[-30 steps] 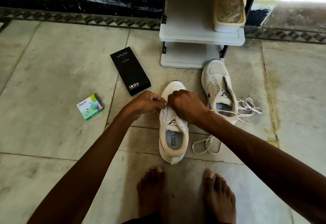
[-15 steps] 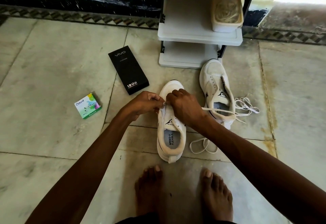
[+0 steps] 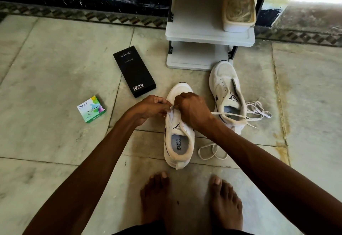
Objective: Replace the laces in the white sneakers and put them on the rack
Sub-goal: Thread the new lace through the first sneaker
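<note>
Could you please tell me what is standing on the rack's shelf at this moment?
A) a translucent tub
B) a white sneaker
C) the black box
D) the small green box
A: the tub stands at the right of the rack's shelf, while the near sneaker, the far sneaker and the black box are all down on the floor.
</note>
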Action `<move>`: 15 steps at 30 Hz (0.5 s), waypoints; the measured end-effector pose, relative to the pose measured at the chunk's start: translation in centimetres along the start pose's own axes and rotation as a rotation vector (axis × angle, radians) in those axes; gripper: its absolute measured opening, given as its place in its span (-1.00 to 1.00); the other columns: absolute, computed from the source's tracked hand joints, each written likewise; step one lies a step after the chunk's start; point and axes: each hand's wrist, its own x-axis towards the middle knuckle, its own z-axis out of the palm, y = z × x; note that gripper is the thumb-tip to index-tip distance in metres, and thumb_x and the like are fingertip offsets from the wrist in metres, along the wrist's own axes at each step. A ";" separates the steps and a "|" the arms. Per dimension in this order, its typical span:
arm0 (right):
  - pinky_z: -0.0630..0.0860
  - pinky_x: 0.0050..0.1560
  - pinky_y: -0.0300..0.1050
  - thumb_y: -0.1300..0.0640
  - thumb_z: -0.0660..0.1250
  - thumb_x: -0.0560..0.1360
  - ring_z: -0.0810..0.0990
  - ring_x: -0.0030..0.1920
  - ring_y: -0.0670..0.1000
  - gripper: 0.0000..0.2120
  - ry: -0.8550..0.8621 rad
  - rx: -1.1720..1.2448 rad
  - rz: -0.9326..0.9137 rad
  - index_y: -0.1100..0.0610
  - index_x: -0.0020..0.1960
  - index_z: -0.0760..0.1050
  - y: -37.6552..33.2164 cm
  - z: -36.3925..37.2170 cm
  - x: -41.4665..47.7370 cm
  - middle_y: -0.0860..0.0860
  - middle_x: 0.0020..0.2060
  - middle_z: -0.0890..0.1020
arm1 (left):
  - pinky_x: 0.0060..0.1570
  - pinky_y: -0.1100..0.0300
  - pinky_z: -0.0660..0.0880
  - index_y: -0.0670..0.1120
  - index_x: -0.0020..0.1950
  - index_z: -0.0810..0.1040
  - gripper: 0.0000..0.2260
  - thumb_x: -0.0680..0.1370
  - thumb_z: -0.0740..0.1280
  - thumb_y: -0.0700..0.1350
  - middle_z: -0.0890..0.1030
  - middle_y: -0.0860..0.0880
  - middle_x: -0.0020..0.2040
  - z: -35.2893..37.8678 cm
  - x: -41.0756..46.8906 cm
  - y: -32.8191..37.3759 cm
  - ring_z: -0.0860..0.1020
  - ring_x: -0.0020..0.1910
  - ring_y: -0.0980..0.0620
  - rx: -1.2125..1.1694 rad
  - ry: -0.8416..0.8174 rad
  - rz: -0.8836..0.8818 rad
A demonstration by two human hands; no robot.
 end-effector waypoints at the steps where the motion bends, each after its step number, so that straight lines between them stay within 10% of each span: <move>1: 0.53 -0.11 0.06 0.27 0.28 0.46 0.57 -0.01 0.22 -0.81 -0.003 -0.002 0.008 0.19 0.05 0.56 -0.1 0.0 0.0 0.14 -0.05 0.61 | -0.32 0.41 0.52 -0.15 0.05 0.63 -0.87 0.52 0.40 -0.26 0.66 -0.05 -0.07 0.0 0.0 0.0 0.62 -0.12 0.09 -0.012 -0.011 -0.007; 15: 0.32 -0.40 -0.08 0.34 0.45 0.29 0.59 -0.23 0.24 -0.83 0.038 -0.076 0.038 0.23 -0.13 0.55 -1.0 0.3 -0.4 0.18 -0.26 0.62 | -0.29 0.40 0.53 -0.21 0.10 0.61 -0.85 0.54 0.35 -0.27 0.65 -0.07 -0.07 -0.2 0.0 0.3 0.61 -0.11 0.08 -0.055 -0.046 -0.042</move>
